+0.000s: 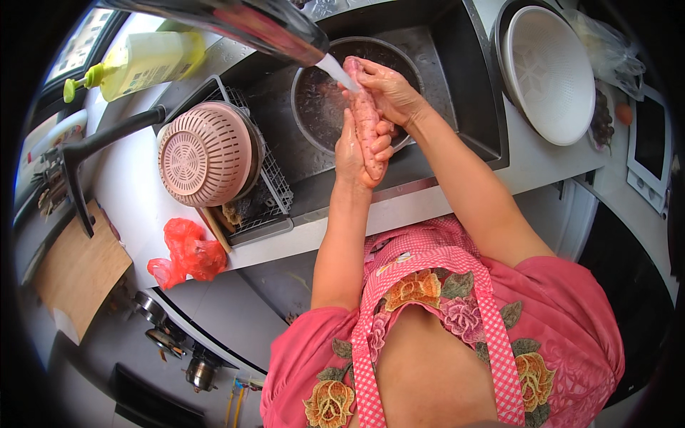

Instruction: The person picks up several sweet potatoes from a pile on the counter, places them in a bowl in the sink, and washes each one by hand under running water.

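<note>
A long pinkish sweet potato [366,120] is held at a slant under the running faucet [267,32]. Around its lower end the fingers of my left hand [356,147] are wrapped. My right hand [389,91] grips the upper part, close to where the water stream [337,72] strikes the skin. Both hands are wet. Beneath them a round metal basin [321,134] stands in the dark sink [441,69], with water in it. What lies in the basin under the hands is partly hidden.
Left of the basin, a pink colander [206,155] rests on a wire rack [275,182]. A red plastic bag [190,254] lies at the counter's edge. A yellow pump bottle [150,64] stands behind. On the right are a white colander [551,77], grapes [602,117] and a clear plastic bag [610,51].
</note>
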A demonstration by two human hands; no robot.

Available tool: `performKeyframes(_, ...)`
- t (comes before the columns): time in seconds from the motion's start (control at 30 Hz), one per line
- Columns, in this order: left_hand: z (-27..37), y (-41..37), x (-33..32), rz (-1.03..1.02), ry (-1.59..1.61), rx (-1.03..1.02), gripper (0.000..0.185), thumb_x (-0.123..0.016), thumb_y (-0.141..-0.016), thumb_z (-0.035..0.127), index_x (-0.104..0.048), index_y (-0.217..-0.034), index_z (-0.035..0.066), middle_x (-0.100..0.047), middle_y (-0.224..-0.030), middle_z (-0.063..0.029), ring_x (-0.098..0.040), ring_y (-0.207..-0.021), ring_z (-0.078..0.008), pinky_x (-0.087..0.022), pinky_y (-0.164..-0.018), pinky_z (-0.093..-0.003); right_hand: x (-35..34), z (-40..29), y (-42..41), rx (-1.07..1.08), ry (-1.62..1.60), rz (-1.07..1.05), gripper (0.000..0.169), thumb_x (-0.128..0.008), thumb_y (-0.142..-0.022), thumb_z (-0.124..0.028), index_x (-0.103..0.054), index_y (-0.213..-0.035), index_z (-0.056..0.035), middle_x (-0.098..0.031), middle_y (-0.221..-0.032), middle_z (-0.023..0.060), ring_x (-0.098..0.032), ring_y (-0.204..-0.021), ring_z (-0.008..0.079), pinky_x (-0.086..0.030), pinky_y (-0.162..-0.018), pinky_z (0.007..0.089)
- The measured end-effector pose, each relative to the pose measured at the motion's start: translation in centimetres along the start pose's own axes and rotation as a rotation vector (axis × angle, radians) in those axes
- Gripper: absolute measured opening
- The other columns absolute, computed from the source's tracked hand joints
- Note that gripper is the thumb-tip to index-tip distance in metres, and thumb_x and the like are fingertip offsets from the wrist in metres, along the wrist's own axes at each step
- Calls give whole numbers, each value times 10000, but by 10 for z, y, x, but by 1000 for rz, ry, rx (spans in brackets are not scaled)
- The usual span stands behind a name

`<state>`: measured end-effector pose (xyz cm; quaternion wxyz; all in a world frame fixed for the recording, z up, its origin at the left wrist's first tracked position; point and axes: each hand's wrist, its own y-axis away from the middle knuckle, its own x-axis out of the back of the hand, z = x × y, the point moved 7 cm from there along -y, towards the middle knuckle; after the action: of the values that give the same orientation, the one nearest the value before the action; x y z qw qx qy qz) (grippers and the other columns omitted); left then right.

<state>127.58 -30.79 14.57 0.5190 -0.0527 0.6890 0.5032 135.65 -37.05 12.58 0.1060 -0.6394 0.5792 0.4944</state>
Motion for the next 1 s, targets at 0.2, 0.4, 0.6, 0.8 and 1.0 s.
performKeyframes(0.2, 5, 2, 9, 323, -586, -311, 452, -318, -1007, 445, -468, -941, 24, -519, -684, -79, -437, -426, -125, -349, -347, -241, 3, 11, -7, 66, 393, 203, 303, -569, -914, -236, -526, -1128, -25, -596, -989, 122, -608, -753, 164, -527, -654, 295)
performKeyframes(0.4, 3, 9, 6, 411, -1051, -381, 341, -484, -959, 363, -448, -866, 37, -489, -549, -52, -451, -383, -124, -357, -325, -251, 15, 11, -26, -210, 553, 349, 362, -574, -904, -366, -558, -878, -5, -576, -691, 99, -560, -541, 170, -488, -482, 322)
performKeyframes(0.6, 12, 0, 11, 127, -818, -56, 257, -627, -877, 270, -507, -782, 63, -511, -540, -28, -475, -395, -106, -362, -344, -244, 8, -13, -36, -230, -86, -222, 325, -577, -926, -338, -603, -770, -54, -586, -679, 65, -573, -598, 149, -512, -577, 282)
performKeyframes(0.8, 90, -15, -18, 187, -1937, -823, 363, -773, -699, 377, -642, -810, 58, -622, -643, -112, -622, -595, -253, -481, -555, -341, -11, -70, -11, -124, 1195, -108, 339, -612, -889, -334, -689, -779, -23, -629, -687, 32, -588, -585, 116, -491, -563, 229)
performKeyframes(1.0, 105, -30, -47, 31, -2116, -1113, 391, -757, -695, 449, -656, -806, 89, -656, -740, -75, -640, -685, -280, -505, -601, -353, -10, -82, 16, -210, 1577, -102, 544, -619, -814, -546, -691, -782, -7, -611, -612, 90, -595, -549, 177, -483, -534, 287)
